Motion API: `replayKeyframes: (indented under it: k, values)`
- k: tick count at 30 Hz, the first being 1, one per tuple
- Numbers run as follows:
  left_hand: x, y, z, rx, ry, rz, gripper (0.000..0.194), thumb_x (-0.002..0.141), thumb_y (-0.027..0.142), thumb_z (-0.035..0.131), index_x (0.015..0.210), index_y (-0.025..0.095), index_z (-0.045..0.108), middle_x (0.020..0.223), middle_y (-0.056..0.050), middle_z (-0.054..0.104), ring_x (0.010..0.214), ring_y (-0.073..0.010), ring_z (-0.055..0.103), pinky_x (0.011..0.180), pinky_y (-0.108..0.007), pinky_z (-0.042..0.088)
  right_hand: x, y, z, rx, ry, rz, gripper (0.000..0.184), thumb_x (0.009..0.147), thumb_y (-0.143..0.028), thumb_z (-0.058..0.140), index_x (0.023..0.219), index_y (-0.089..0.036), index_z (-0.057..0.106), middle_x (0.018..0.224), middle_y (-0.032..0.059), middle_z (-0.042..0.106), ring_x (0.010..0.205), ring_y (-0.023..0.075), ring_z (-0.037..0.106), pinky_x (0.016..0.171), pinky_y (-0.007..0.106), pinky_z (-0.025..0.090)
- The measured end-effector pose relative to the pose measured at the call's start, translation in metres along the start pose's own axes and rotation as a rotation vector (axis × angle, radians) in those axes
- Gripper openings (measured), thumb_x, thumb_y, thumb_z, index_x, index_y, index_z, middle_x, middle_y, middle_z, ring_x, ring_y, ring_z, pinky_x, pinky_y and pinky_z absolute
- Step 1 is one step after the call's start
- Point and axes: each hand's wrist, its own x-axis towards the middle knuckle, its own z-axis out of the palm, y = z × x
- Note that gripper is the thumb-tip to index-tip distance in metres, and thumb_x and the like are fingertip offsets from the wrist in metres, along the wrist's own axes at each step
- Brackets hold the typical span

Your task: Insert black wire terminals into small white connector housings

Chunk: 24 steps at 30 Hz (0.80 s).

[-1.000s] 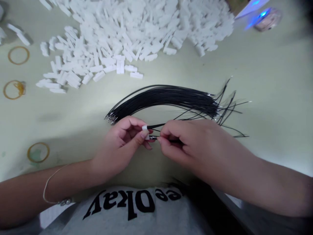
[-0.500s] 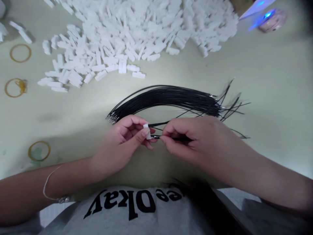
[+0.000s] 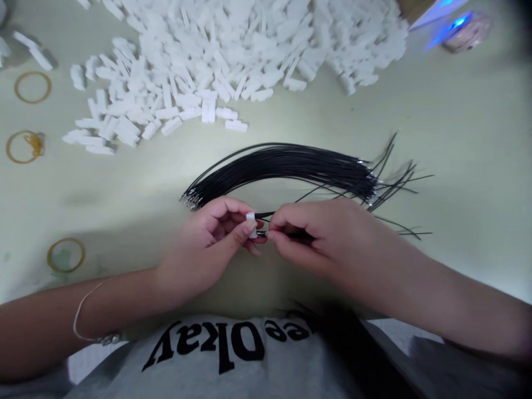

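Note:
My left hand [image 3: 208, 244] pinches a small white plastic connector [image 3: 250, 221] between thumb and fingers, just above the near table edge. One black wire [image 3: 266, 214] runs out of the connector to the right. My right hand [image 3: 320, 233] is closed in a pinch on a second black wire [image 3: 261, 235], its metal tip right at the connector. A bundle of black wires [image 3: 291, 166] with metal tips at both ends lies just beyond both hands.
A big heap of white connectors [image 3: 233, 50] covers the far side of the pale green table [image 3: 457, 138]. Three yellow rubber bands [image 3: 65, 255] lie at the left. A device with blue light [image 3: 457, 27] sits at the far right.
My right hand has slid left, bringing the wire tip closer to the connector. My left hand has stayed where it was.

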Motion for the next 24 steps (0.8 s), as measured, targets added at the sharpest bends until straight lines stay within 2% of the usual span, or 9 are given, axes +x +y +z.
replayKeyframes:
  k: [3,8,12,18,24]
  values:
    - [0.0,0.0,0.0,-0.006,0.001,-0.003,0.007,0.081,0.008,0.063,0.082,0.013,0.059,0.063,0.005,0.065,0.056,-0.0036,0.063,0.058,-0.009,0.051,-0.002,0.0,0.001,-0.036,0.033,-0.029,0.021,0.085,-0.019,0.052,0.066,-0.017,0.061,0.053,-0.0065,0.051,0.047,0.0044,0.037,0.05,0.023,0.024]
    - [0.001,0.001,0.0,0.006,0.005,-0.006,0.007,0.082,0.008,0.063,0.082,0.013,0.058,0.062,0.006,0.065,0.056,-0.0034,0.063,0.058,-0.009,0.051,-0.004,0.003,0.006,-0.048,0.103,-0.115,0.025,0.092,-0.021,0.046,0.073,-0.017,0.063,0.064,-0.0037,0.059,0.057,0.0078,0.047,0.055,0.023,0.029]
    - [0.0,0.001,0.001,0.015,0.009,-0.012,0.005,0.082,0.01,0.063,0.082,0.013,0.059,0.063,0.005,0.065,0.057,-0.0044,0.064,0.058,-0.011,0.052,-0.003,0.003,0.007,-0.106,0.098,-0.12,0.027,0.093,-0.021,0.044,0.075,-0.018,0.063,0.068,-0.002,0.062,0.062,0.0113,0.052,0.059,0.025,0.032]
    - [0.0,0.001,0.0,0.043,0.019,-0.028,0.005,0.082,0.013,0.064,0.081,0.015,0.059,0.061,0.004,0.064,0.057,-0.0093,0.064,0.059,-0.019,0.053,0.001,-0.005,0.002,-0.208,-0.011,-0.092,0.022,0.09,-0.017,0.047,0.074,-0.016,0.062,0.068,0.0018,0.065,0.06,0.0158,0.056,0.055,0.028,0.034]
    - [0.0,0.001,0.0,-0.014,0.024,-0.082,0.006,0.081,0.013,0.066,0.081,0.015,0.06,0.062,0.004,0.065,0.056,-0.0092,0.063,0.059,-0.019,0.052,-0.004,-0.007,0.008,-0.222,0.077,-0.181,0.022,0.091,-0.014,0.045,0.076,-0.014,0.061,0.067,0.0032,0.063,0.06,0.0163,0.055,0.055,0.028,0.034]
